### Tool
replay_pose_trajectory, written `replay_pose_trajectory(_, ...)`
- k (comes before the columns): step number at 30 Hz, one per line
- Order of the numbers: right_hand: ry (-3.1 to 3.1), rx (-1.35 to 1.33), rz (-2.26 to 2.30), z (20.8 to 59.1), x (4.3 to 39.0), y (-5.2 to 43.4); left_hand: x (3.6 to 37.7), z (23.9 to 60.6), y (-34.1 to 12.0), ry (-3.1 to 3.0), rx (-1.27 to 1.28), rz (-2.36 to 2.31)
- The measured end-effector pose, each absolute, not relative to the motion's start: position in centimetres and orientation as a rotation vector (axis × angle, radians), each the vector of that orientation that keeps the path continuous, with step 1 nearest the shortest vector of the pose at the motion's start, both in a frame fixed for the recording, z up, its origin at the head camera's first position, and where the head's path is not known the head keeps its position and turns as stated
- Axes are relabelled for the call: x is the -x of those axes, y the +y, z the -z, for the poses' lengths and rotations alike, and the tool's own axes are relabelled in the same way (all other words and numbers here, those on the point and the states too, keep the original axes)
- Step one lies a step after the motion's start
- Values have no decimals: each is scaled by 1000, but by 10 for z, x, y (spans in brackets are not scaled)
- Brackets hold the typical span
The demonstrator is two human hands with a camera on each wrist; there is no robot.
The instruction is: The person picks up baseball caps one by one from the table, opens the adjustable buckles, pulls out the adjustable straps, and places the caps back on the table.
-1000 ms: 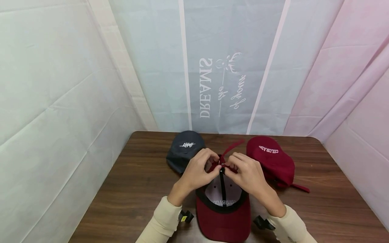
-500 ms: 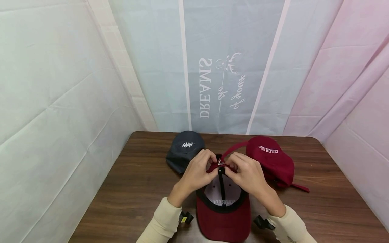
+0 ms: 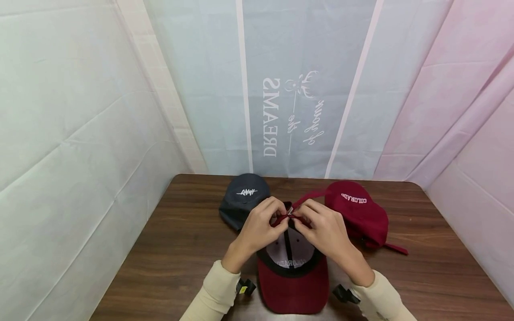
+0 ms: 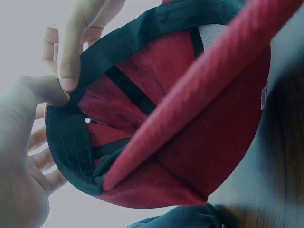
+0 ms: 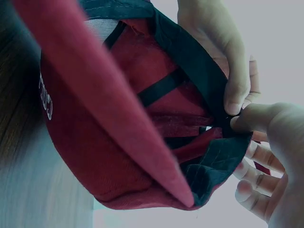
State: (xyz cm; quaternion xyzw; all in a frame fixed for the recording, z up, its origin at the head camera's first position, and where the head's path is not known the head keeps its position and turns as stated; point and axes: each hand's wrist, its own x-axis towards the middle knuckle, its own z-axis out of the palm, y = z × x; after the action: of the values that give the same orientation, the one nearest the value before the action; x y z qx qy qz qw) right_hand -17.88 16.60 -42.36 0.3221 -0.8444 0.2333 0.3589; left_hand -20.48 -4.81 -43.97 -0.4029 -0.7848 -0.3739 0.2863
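Observation:
A dark red baseball cap [image 3: 295, 290] lies upturned in front of me, brim toward me and pale front lining showing. At its back, my left hand [image 3: 258, 225] pinches the adjuster strap beside a small metal buckle [image 3: 290, 211]. Thumb and fingers of my right hand [image 3: 324, 225] grip the strap on the other side, fingertips nearly meeting the left ones. A loose red strap end [image 3: 311, 195] sticks out beyond the hands. In the left wrist view the black sweatband [image 4: 107, 50] passes under both thumbs; how the strap runs through the buckle is hidden.
Behind my left hand sits a dark grey-blue cap [image 3: 245, 198] with white lettering. To the right lies another red cap [image 3: 357, 214], its strap trailing rightward. The wooden table [image 3: 180, 249] ends at a hanging cloth [image 3: 297, 165] behind the caps.
The loose strap end has swung down and right toward the red cap. The held cap has shifted slightly left and away from me, while both hands keep their pinch at the buckle.

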Motion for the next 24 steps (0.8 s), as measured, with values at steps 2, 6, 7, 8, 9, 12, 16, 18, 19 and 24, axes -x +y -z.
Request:
replay_pose_trajectory(2,-2161,-843,-598,424,179,166,205,440,-48,-2090,1081,999)
replay_pose_trajectory(6,-2141,-850,-587,424,180,165,206,441,-47,-2085,1084,996)
replay_pose_trajectory(7,-2138,-849,-586,424,180,165,206,441,-47,-2087,1084,995)
replay_pose_trajectory(8,-2137,-847,-582,424,180,165,205,442,-47,-2090,1083,996)
replay_pose_trajectory(9,-2130,-849,-588,425,180,166,205,442,-47,-2092,1081,998)
replay_pose_trajectory(12,-2124,-844,-593,425,180,165,204,442,-47,-2100,1076,1007)
replay_pose_trajectory(16,-2130,-832,-602,425,178,163,203,442,-48,-2100,1073,1011)
replay_pose_trajectory(18,-2132,-828,-606,425,178,163,203,442,-48,-2097,1071,1005)
replay_pose_trajectory(19,-2131,-825,-609,425,178,162,204,442,-48,-2094,1071,1001)
replay_pose_trajectory(24,-2116,-826,-636,427,179,160,205,443,-49,-2077,1068,975)
